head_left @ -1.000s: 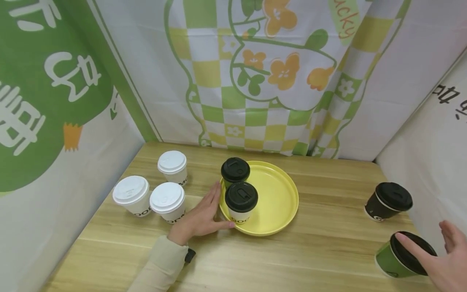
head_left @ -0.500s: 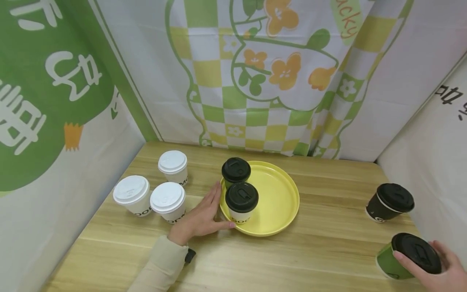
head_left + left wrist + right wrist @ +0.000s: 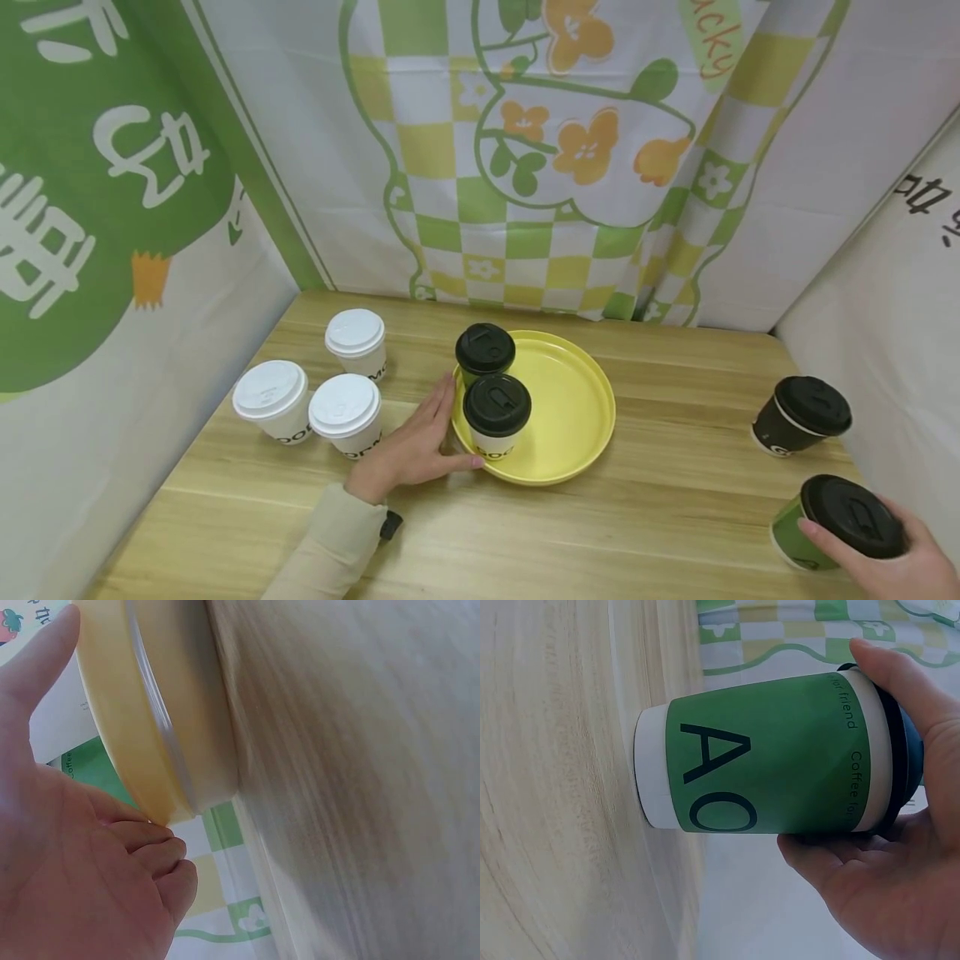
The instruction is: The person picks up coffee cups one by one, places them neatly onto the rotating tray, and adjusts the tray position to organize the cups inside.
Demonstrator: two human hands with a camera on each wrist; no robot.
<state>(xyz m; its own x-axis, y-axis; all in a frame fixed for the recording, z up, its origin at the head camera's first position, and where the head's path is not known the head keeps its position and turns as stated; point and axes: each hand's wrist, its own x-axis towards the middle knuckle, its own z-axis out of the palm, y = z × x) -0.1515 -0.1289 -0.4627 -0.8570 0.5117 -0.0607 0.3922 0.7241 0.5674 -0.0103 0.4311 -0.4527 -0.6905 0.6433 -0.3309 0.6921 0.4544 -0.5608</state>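
Note:
At the right front of the table, my right hand (image 3: 892, 558) grips a green paper coffee cup (image 3: 772, 754) near its black lid (image 3: 853, 517). Thumb and fingers lie on opposite sides; whether its base touches the wood I cannot tell. My left hand (image 3: 412, 446) rests against the left edge of a yellow round tray (image 3: 570, 408), thumb and fingers spread along the rim in the left wrist view. On that tray's left side stand two black-lidded cups: a white one (image 3: 495, 442) in front, and one behind (image 3: 484, 350) whose body is mostly hidden.
A black cup (image 3: 798, 417) with a black lid stands behind the green one, near the table's right edge. White-lidded cups stand left of the tray: one at the back (image 3: 356, 343), two nearer (image 3: 270, 400). Fabric walls (image 3: 525, 167) enclose the wooden table (image 3: 637, 533).
My right hand has closed from a spread pose around the green coffee cup's top. The cup tipped slightly and shifted a little. My left hand and the tray have stayed in place.

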